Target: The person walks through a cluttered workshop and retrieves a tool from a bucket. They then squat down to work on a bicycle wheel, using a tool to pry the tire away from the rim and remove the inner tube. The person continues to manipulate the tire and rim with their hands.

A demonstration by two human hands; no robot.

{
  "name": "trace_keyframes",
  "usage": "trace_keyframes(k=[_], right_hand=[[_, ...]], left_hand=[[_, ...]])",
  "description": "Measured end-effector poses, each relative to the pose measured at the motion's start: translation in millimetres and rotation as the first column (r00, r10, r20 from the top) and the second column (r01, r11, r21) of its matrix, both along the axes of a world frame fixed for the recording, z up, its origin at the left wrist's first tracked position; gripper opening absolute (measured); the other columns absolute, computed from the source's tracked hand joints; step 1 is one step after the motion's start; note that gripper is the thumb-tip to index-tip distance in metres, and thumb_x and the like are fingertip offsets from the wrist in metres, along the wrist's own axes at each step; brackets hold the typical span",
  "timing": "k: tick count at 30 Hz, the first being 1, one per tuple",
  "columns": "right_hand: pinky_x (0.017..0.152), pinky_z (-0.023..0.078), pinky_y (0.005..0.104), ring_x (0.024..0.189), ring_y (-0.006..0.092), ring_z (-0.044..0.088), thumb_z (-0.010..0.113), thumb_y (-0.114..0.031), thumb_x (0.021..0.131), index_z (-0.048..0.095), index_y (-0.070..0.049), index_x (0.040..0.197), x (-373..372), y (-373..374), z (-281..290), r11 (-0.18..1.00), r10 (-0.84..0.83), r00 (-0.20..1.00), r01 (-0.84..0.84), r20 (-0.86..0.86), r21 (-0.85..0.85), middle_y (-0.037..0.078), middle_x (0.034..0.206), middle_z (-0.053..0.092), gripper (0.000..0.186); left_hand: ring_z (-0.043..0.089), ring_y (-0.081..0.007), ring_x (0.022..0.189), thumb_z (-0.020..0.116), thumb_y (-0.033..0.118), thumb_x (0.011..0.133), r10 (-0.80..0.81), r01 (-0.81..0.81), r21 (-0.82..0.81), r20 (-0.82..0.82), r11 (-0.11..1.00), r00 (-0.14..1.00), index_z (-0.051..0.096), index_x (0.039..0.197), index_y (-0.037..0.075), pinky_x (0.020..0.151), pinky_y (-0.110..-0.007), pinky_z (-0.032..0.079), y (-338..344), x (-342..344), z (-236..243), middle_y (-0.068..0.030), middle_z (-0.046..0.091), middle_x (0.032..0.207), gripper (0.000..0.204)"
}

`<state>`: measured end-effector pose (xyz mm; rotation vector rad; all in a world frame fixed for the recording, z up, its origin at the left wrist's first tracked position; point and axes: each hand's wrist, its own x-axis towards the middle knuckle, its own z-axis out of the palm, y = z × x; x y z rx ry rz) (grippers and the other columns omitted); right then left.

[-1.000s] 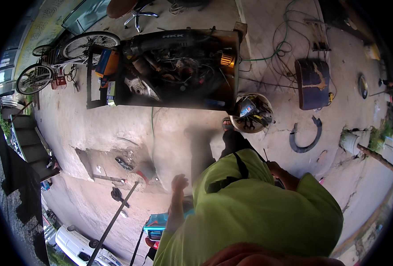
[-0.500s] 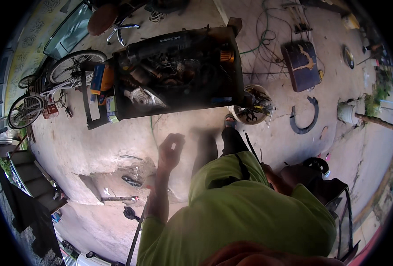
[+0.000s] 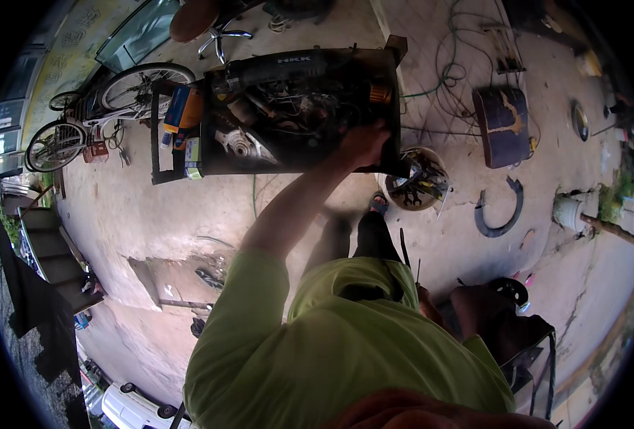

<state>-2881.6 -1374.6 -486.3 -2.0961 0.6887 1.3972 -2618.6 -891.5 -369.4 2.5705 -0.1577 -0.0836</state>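
Observation:
My left hand reaches over the near right part of a dark metal box crowded with greasy metal parts; its fingertips are too dark to read. A silver round housing lies at the box's left, near an orange-and-blue package. An orange cylinder sits at its back right. Just right of the box stands a bucket of tools, spanners among them. My right hand is low beside my body, mostly hidden; two thin dark rods show above it, and I cannot tell if it holds them.
Bicycles stand at the left, a chair base behind. To the right lie hoses, a torn seat pad and a curved black strip. A dark bag is lower right, a white car lower left.
My left hand has moved forward and right from low beside me, up to the box. The thin rods and dark bag have come into view at the right since the earliest frame.

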Motion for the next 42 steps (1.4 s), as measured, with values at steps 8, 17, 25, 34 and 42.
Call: trace_keyframes(k=[8,17,25,34,42], right_hand=[[0.078,0.049,0.0447,0.091,0.0314,0.066,0.043,-0.045,0.099,0.068,-0.003,0.105,10.6,-17.7,2.1,0.999,-0.033,0.999,0.033,-0.004,0.011,0.019,0.099,0.070,0.049],[0.076,0.050,0.0433,0.091,0.0264,0.064,0.052,-0.040,0.096,0.066,0.002,0.113,66.0,-10.3,3.8,0.990,-0.117,0.990,0.122,-0.076,0.069,0.017,0.103,0.067,0.047],[0.077,0.050,0.0434,0.091,0.0271,0.065,0.052,-0.040,0.095,0.066,0.001,0.113,122.6,9.6,-22.6,0.991,0.070,0.995,-0.061,-0.074,0.115,0.017,0.103,0.067,0.046],[0.077,0.050,0.0436,0.092,0.0279,0.065,0.053,-0.040,0.095,0.066,0.000,0.113,171.6,87.5,-26.0,0.952,0.287,0.955,-0.277,-0.073,0.130,0.018,0.104,0.067,0.046],[0.078,0.050,0.0437,0.092,0.0286,0.065,0.053,-0.040,0.095,0.066,-0.001,0.113,140.0,230.6,-15.6,0.900,0.427,0.904,-0.423,-0.025,0.107,0.018,0.104,0.067,0.045]], left_hand=[[0.068,-0.0335,0.088,0.071,0.012,0.073,-0.007,0.053,0.310,-0.145,0.949,0.989,0.066,0.100,0.007,0.071,-0.044,0.058,-15.2,12.9,-10.1,-0.0168,0.056,0.111,0.028],[0.067,-0.0287,0.079,0.068,0.010,0.084,0.326,-0.222,-0.314,0.335,0.923,0.884,0.064,0.093,0.010,0.065,-0.039,0.055,-1.3,-14.4,38.4,-0.0092,0.062,0.095,0.010],[0.064,-0.0116,0.081,0.063,0.007,0.092,0.622,-0.534,-0.824,-0.319,0.191,0.715,0.063,0.110,0.001,0.071,-0.028,0.052,5.2,-160.3,104.0,-0.0069,0.068,0.090,0.019],[0.066,-0.0173,0.083,0.063,0.018,0.092,0.828,-0.906,-0.208,-0.369,0.368,0.421,0.065,0.105,0.002,0.076,-0.032,0.052,-10.5,-367.9,102.2,-0.0086,0.068,0.091,0.021],[0.067,-0.0281,0.090,0.063,0.023,0.090,0.812,-0.869,-0.013,-0.350,0.494,0.467,0.067,0.103,0.007,0.076,-0.037,0.053,81.7,-490.6,104.3,-0.0122,0.068,0.097,0.021]])
